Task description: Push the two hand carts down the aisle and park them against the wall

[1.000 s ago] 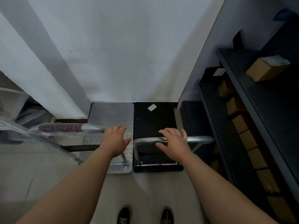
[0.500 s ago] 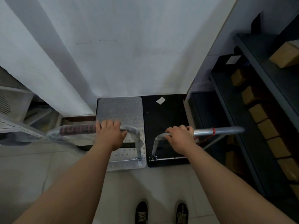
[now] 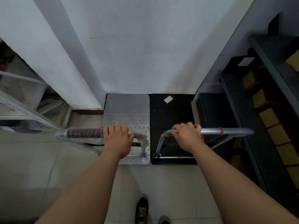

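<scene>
Two flat hand carts stand side by side with their far ends at the white wall (image 3: 129,54). The left cart (image 3: 126,110) has a silver dotted deck, and its plastic-wrapped handle (image 3: 84,133) carries a black and red grip. My left hand (image 3: 118,139) grips that handle near its right bend. The right cart (image 3: 171,117) has a black deck with a small white label. Its bare metal handle (image 3: 226,131) has red string tied round it. My right hand (image 3: 187,136) grips this bar at its left bend.
Dark shelving (image 3: 258,126) with several cardboard boxes lines the right side, close to the black cart. A white metal rack (image 3: 19,107) stands at the left, beside a white pillar (image 3: 64,62). My shoes (image 3: 142,209) stand on the tiled floor behind the carts.
A second ago both hands were open over the handles; they have since closed round them. The handles have swung up toward me, and the carts still sit at the wall.
</scene>
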The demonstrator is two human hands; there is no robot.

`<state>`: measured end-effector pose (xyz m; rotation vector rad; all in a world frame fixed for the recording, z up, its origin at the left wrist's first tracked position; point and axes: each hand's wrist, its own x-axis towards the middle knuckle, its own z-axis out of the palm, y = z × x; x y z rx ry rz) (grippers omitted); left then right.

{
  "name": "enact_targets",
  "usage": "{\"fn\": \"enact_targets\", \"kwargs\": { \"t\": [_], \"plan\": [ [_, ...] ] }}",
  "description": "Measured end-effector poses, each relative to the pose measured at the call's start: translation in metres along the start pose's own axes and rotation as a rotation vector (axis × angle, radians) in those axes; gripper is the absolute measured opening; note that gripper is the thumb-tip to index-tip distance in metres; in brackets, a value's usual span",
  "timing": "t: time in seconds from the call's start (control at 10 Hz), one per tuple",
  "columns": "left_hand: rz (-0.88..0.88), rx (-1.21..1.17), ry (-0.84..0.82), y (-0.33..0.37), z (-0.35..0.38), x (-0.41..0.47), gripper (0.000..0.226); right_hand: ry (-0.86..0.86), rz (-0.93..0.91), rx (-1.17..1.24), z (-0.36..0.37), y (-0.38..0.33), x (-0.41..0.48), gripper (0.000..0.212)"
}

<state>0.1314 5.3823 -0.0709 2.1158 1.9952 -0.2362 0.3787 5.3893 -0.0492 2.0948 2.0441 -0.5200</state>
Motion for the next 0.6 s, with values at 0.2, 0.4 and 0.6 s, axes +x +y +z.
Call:
{"fn": "enact_targets", "kwargs": {
  "t": [0.2, 0.4, 0.6],
  "plan": [
    [-0.018, 0.018, -0.016, 0.002, -0.002, -0.002, 0.046, 0.029, -0.031, 0.004, 0.005, 0.004, -0.007, 0.03],
    [-0.045, 0.019, -0.058, 0.005, -0.005, -0.007, 0.048, 0.027, -0.049, -0.034, 0.007, 0.006, -0.013, 0.035],
    [-0.03, 0.036, -0.028, 0.004, -0.011, -0.012, 0.055, 0.079, -0.064, -0.024, 0.001, 0.008, -0.013, 0.038]
  ]
}}
